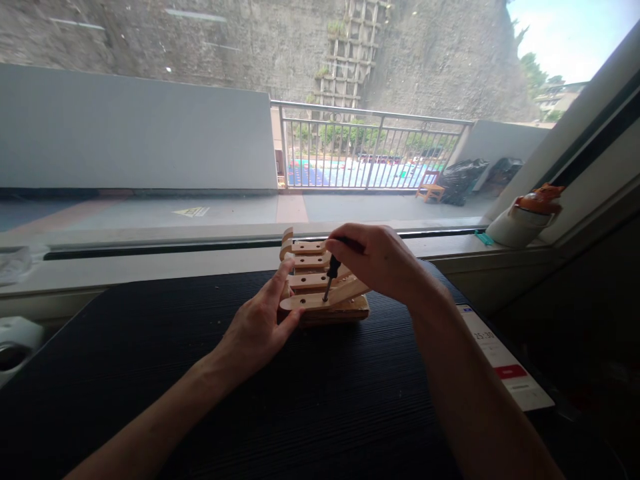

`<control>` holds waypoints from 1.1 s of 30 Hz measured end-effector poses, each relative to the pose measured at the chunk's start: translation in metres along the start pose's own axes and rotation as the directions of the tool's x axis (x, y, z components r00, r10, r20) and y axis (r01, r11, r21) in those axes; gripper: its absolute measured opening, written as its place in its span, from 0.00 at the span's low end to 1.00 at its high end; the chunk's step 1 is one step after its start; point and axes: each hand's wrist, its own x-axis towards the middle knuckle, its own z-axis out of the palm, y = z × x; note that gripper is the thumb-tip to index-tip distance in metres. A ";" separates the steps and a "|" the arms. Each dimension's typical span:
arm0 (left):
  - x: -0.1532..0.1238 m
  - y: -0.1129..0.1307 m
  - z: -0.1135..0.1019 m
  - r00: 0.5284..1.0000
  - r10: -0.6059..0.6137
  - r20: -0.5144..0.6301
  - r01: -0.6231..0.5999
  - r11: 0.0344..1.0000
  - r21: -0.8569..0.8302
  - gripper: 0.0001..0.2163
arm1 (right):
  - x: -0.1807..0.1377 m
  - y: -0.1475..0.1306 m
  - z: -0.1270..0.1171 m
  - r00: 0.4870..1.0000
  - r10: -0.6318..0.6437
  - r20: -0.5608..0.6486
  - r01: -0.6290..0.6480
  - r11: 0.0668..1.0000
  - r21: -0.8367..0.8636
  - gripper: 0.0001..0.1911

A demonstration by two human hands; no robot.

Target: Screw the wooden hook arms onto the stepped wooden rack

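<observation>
A small wooden assembly [345, 312] lies on the dark table, with several pale slats that have dark holes along them. My right hand [377, 260] is closed around the black handle of a screwdriver [331, 270]. The screwdriver stands slightly tilted, its tip at the right hole of the nearest slat [311, 302]. From the left, my left hand [265, 307] grips the rounded end of this slat, thumb at the front and fingers on the far side. My right hand hides part of the assembly's right side.
The black table [210, 400] reaches to the window sill. A phone [505, 360] with a lit screen lies at the right edge. On the sill stand a white container with an orange top [525, 217] and a small teal item [483, 238]. A white object [19, 343] sits at far left.
</observation>
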 end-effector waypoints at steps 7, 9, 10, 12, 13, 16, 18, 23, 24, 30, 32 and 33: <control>0.000 0.000 0.000 1.000 0.004 -0.003 -0.004 1.000 -0.005 0.31 | 0.000 0.004 -0.001 0.999 0.027 -0.020 -0.028 0.997 -0.070 0.14; 0.000 0.000 0.000 1.000 0.000 -0.002 0.000 1.000 -0.004 0.32 | -0.002 -0.002 -0.001 0.999 -0.033 0.000 0.033 0.999 -0.044 0.13; 0.000 0.000 0.000 1.000 -0.002 -0.003 0.002 1.000 -0.004 0.32 | -0.002 -0.004 -0.001 0.998 -0.059 0.003 0.059 0.998 -0.035 0.12; 0.001 0.000 0.001 1.000 -0.002 -0.009 0.002 1.000 -0.006 0.32 | -0.002 -0.007 -0.001 0.997 -0.081 0.010 0.081 0.996 -0.032 0.12; 0.001 0.000 0.001 1.000 -0.001 -0.013 0.001 1.000 -0.006 0.32 | -0.002 -0.007 -0.001 0.997 -0.071 0.010 0.071 0.997 -0.038 0.13; 0.000 0.000 0.001 1.000 0.005 -0.012 -0.005 1.000 0.001 0.31 | -0.001 0.000 0.000 1.000 0.003 -0.011 -0.004 0.998 -0.068 0.15; 0.000 0.000 0.000 1.000 0.007 -0.007 -0.007 1.000 0.004 0.31 | 0.000 0.004 0.001 0.999 0.044 -0.030 -0.046 0.995 -0.085 0.17; 0.001 0.000 0.000 1.000 0.005 0.001 -0.005 1.000 -0.003 0.31 | -0.001 0.000 0.000 1.000 0.001 0.006 -0.001 1.000 -0.021 0.17; 0.001 0.000 0.000 1.000 0.003 0.000 -0.003 1.000 -0.004 0.31 | -0.001 -0.002 0.001 0.999 -0.026 0.019 0.026 1.000 0.006 0.16; 0.000 -0.002 0.001 1.000 0.013 -0.015 -0.013 1.000 -0.012 0.31 | 0.000 -0.004 0.001 0.997 -0.075 -0.005 0.075 0.996 0.046 0.14; 0.000 -0.002 0.001 1.000 0.016 -0.012 -0.016 1.000 -0.012 0.31 | 0.001 0.002 0.001 0.999 -0.038 -0.018 0.038 0.999 0.013 0.15; 0.000 -0.001 0.000 1.000 0.017 -0.011 -0.017 1.000 -0.012 0.31 | 0.002 0.005 0.001 0.999 -0.016 -0.027 0.016 1.000 -0.008 0.15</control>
